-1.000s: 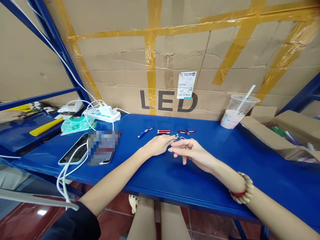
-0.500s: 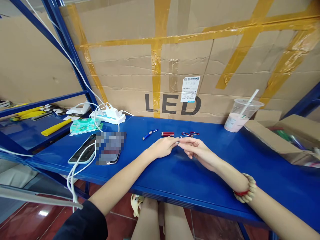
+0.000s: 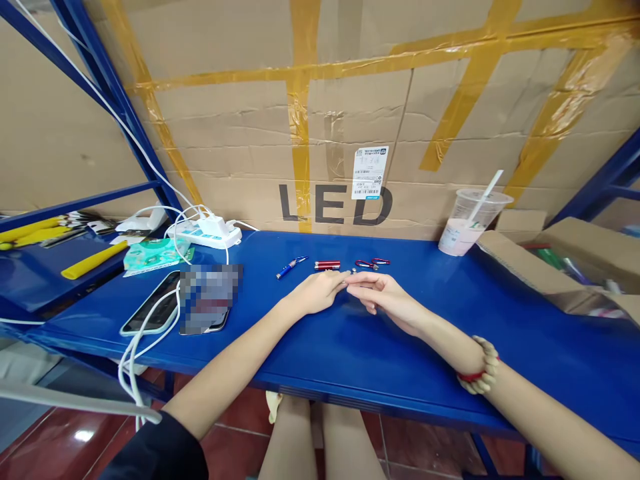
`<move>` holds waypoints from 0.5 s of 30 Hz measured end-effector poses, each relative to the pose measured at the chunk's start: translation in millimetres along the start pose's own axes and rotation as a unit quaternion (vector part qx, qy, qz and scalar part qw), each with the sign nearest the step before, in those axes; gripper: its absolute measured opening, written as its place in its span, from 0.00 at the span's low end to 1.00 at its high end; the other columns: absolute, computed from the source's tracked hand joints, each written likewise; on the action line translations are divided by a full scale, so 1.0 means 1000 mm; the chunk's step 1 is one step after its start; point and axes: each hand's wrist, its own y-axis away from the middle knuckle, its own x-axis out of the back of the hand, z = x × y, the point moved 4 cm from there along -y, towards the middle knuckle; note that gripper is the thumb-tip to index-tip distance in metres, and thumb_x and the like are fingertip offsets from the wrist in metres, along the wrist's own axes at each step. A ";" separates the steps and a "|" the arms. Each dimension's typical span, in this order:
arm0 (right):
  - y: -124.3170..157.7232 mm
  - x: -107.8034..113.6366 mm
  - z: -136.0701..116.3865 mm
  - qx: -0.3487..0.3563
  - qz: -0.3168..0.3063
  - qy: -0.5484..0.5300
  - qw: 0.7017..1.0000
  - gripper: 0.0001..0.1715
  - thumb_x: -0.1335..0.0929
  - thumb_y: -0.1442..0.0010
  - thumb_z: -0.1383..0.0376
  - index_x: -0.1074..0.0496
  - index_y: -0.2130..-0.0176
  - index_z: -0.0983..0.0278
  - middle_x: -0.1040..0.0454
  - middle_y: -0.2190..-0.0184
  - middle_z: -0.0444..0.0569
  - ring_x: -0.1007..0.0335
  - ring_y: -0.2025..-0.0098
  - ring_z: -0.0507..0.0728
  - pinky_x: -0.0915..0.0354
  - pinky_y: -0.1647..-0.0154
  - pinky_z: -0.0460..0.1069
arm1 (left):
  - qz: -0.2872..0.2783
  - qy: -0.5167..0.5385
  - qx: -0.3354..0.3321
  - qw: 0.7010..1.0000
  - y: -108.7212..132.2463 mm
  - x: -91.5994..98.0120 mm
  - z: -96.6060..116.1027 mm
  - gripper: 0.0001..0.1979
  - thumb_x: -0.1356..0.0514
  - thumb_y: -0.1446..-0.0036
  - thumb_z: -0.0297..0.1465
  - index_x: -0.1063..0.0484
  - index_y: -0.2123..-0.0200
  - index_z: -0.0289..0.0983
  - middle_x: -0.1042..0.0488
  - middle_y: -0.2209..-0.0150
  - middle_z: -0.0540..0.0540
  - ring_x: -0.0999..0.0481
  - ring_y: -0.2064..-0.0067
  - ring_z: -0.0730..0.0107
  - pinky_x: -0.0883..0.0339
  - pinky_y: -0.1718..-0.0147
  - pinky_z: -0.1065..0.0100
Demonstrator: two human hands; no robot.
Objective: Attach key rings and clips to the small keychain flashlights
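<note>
The red tubes [image 3: 327, 265] and blue penlight [image 3: 287, 269] have a shiny, metallic look, as do the red clips [image 3: 367, 264]. The surface [image 3: 350, 360] is smooth, with a soft painted sheen. Behind it, the box [image 3: 225, 147] is matt, creased cardboard, crossed by glossy plastic tape [image 3: 300, 127] and bearing a smooth paper label [image 3: 370, 173]. The cup [image 3: 461, 230] is clear plastic, the sleeve [image 3: 160, 450] dark matt cloth, the floor [image 3: 240, 413] glossy tile.

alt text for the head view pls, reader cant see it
A person's left hand and right hand sit close together over a blue table, anything held too small to tell, near red tubes, red clips and a blue tube. A phone lies left; a cup and open box stand right, before cardboard marked LED.
</note>
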 end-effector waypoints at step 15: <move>-0.012 0.035 0.010 0.031 0.173 0.095 0.980 0.25 0.30 0.56 0.58 0.29 0.57 0.66 0.29 0.67 0.49 0.45 0.80 0.44 0.45 0.84 0.42 | 0.029 -0.024 0.015 0.999 0.001 0.002 0.002 0.14 0.57 0.37 0.31 0.41 0.50 0.37 0.34 0.49 0.44 0.33 0.49 0.67 0.38 0.51 0.65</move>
